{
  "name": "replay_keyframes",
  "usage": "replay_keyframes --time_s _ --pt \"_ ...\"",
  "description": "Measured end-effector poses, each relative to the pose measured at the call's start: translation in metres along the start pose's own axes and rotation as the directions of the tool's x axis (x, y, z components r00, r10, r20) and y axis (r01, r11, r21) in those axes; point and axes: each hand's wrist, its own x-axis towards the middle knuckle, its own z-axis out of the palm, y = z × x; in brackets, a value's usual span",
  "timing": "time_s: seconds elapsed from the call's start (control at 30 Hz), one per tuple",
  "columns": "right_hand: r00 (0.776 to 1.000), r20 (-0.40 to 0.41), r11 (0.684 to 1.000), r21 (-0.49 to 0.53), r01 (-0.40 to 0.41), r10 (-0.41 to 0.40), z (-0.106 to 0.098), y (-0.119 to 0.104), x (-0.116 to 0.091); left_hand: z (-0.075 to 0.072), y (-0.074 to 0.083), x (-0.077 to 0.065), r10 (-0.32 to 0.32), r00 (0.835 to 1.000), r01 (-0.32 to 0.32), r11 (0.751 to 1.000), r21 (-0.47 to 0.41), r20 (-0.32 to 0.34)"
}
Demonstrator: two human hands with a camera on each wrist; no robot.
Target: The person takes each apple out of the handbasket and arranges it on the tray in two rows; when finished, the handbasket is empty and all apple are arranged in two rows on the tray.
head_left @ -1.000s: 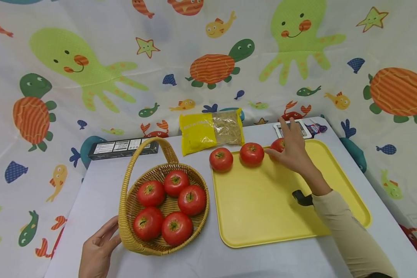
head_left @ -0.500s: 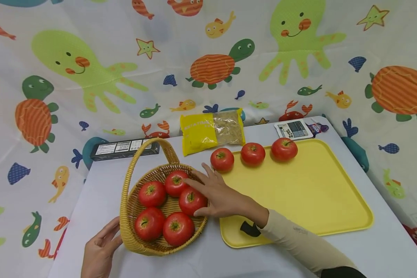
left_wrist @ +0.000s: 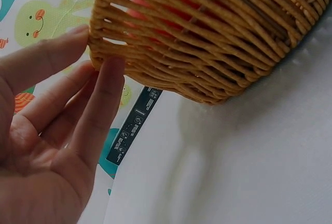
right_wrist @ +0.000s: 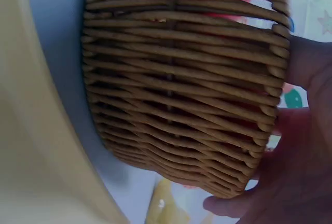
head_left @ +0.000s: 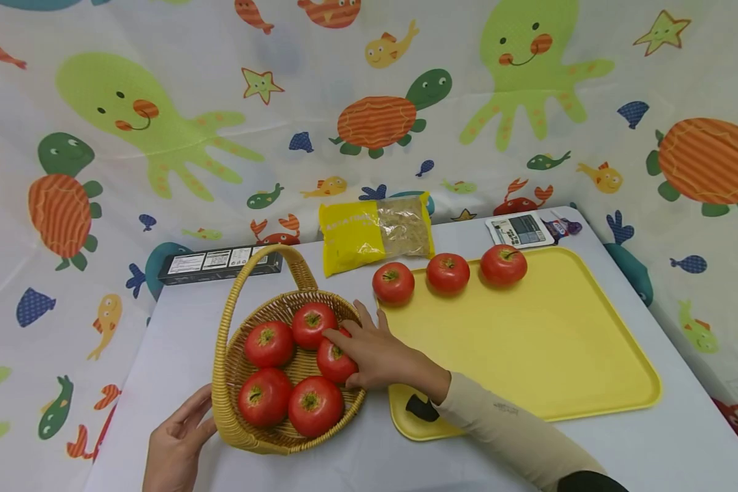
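The right hand [head_left: 378, 355] is curled over a red apple [head_left: 333, 362] at the right side of a wicker basket [head_left: 257, 444], thumb and fingers round the fruit. The left hand [head_left: 175, 437] is loosely open, its nearly straight fingers touching the basket's left rim. Four other apples [head_left: 316, 406] lie inside; the basket stands on the white counter [head_left: 169, 328] beside a yellow tray [head_left: 523, 342].

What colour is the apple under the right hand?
Red; the apple shows best in the head view.

All print illegible: bag [head_left: 378, 234], box [head_left: 220, 265], sleeve [head_left: 516, 425]
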Motion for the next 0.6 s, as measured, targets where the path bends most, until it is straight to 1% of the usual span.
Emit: replay_keyframes --time_s 0.13,0.27,0.37,0.5,0.6 --pt "0.999 -0.038 0.998 0.055 0.006 -0.004 0.003 0.002 0.001 -0.002 0.001 -0.001 -0.006 1.000 0.006 1.000 -0.001 -0.008" --pt "0.995 -0.103 0.989 0.144 0.021 -0.006 0.006 0.005 0.000 -0.002 0.001 0.000 0.004 1.000 -0.004 1.000 -0.009 -0.010" --pt "0.989 -0.150 0.981 0.192 0.038 -0.009 0.008 0.007 0.000 -0.001 0.000 0.000 0.013 1.000 -0.013 1.000 -0.016 -0.006" --pt "0.979 -0.204 0.971 0.230 0.069 -0.022 0.010 0.008 -0.001 0.000 0.000 0.001 0.015 1.000 -0.015 1.000 -0.027 -0.006" --pt "0.968 -0.251 0.956 0.277 0.102 -0.030 0.011 0.010 -0.003 0.000 -0.001 0.001 0.014 1.000 -0.014 0.999 -0.040 -0.010"
